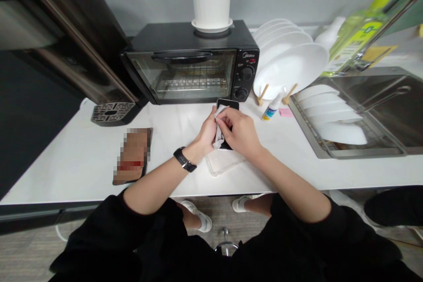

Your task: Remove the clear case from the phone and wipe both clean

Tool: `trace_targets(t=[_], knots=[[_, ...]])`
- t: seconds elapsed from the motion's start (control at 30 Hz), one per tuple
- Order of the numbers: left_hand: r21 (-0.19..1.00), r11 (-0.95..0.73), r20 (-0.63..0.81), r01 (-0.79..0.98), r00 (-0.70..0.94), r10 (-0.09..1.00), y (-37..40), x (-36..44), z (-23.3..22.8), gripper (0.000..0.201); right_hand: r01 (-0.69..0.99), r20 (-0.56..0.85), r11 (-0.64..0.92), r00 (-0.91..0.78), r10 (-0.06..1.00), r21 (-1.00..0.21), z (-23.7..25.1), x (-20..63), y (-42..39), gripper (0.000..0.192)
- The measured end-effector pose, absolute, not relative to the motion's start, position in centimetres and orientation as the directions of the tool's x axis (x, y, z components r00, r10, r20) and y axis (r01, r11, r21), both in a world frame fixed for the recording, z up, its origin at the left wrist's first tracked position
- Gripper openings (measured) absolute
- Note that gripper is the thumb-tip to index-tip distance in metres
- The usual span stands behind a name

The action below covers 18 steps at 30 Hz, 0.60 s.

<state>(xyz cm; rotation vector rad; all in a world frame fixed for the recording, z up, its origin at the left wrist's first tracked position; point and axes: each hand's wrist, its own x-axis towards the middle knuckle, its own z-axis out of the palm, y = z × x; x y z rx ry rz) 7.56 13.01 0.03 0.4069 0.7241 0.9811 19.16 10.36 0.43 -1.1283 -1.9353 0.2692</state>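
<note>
Just in front of the toaster oven, a clear case lies nearest on the counter. Above its far edge the left hand steadies a black phone, fingers closed around its side, while the right hand pinches a white cloth against the screen. Wiping well likely means light, even strokes with the phone braced firmly. Right of the oven stands a small spray bottle. Most of the phone is hidden under the hands; the bottle's label is unreadable.
</note>
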Motion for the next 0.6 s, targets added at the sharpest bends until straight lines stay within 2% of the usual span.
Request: trace_targets(t=[0.13,0.3,0.47,0.6], knots=[[0.668,0.419,-0.292,-0.615,0.302,0.908,13.0,7.1,0.4,0.063,0.623,0.526,0.588,-0.311,0.792,-0.517,-0.8,18.7,7.5,0.012],[0.683,0.434,-0.280,-0.588,0.338,0.899,12.8,6.7,1.0,0.074,0.629,0.526,0.631,-0.381,0.760,-0.455,-1.5,19.5,5.2,0.015],[0.640,0.484,-0.246,-0.597,0.437,0.865,12.7,6.8,1.3,0.078,0.705,0.556,0.577,-0.307,0.772,-0.412,-0.9,21.4,5.8,0.017],[0.578,0.563,-0.334,-0.591,0.458,0.824,12.6,7.2,1.2,0.068,0.740,0.603,0.549,-0.246,0.759,-0.390,0.1,23.1,8.1,0.015]])
